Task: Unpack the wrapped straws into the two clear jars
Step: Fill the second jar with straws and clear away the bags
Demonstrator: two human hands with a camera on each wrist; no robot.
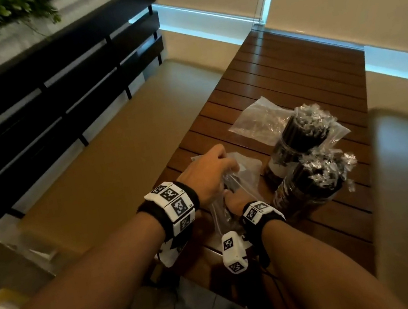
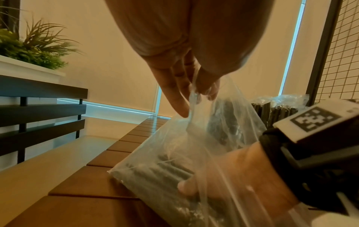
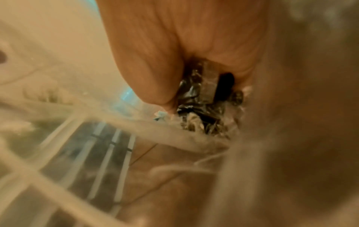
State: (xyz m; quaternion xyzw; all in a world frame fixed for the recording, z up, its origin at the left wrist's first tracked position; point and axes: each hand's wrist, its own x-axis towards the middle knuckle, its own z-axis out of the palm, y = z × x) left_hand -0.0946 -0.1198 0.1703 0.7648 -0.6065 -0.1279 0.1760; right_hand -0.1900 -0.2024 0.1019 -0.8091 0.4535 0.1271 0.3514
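Left hand pinches top edge of clear plastic bag, lifting mouth above slatted wooden bench. Right hand reaches inside bag, fingers curled round bundle of dark wrapped straws — bag film blurs most of right wrist view. Two clear jars, side by side on bench just right of hands, both packed with upright wrapped straws. Empty-looking plastic bag lies behind jars.
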